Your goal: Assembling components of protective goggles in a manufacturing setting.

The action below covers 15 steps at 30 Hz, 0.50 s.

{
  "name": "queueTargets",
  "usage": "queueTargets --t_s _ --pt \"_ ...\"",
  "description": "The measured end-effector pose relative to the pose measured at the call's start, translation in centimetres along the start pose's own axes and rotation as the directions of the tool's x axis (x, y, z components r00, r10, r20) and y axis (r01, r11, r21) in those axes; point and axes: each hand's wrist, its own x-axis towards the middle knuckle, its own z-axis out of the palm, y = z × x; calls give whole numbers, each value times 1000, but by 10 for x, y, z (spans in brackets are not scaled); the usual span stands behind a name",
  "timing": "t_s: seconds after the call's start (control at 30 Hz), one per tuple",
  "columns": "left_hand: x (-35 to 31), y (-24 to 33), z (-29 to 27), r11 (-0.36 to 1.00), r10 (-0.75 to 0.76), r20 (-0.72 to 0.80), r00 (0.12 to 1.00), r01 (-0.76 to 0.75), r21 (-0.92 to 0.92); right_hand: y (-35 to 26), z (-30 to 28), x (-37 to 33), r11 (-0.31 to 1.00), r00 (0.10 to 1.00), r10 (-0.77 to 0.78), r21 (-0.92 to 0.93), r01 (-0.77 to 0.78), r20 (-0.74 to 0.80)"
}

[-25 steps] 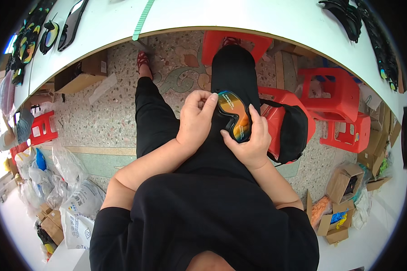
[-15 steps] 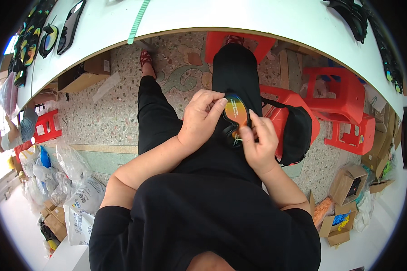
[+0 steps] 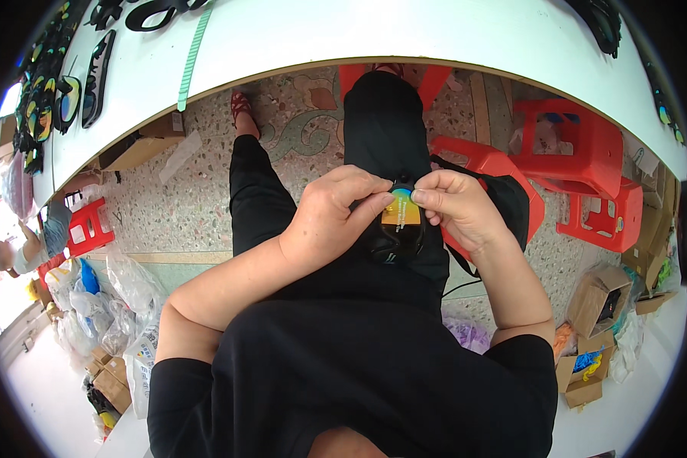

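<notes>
A pair of black swim goggles (image 3: 395, 243) with an orange-yellow mirrored lens is held above my right thigh, one end pointing away from me. My left hand (image 3: 334, 214) pinches that far end from the left between thumb and fingers. From the other side, my right hand (image 3: 466, 210) pinches the same end with thumb and forefinger, close to my left fingertips. The lower lens looks dark. Whatever small part lies between the fingertips is hidden.
A white table (image 3: 298, 38) curves across the top, with more goggles (image 3: 67, 101), a dark phone-like object (image 3: 98, 80) and a green strip (image 3: 195, 57) on it. To the right are red stools (image 3: 576, 149), a black bag (image 3: 507, 202) and open cartons (image 3: 588, 370). Plastic bags (image 3: 118, 305) and a person (image 3: 30, 248) are left.
The goggles have turned so one end points away from me. My right hand has moved up from their lower end to the far end, beside my left fingers. My view has shifted slightly.
</notes>
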Motion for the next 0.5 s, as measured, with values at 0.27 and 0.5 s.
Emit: queueTargets --t_s 0.27,0.5 --pt "22 17 -12 733 -543 357 760 636 -240 -11 -10 12 985 953 143 60 -164 268" --pt "26 4 -10 358 -434 669 604 797 -487 -13 -14 21 958 855 229 46 -282 465"
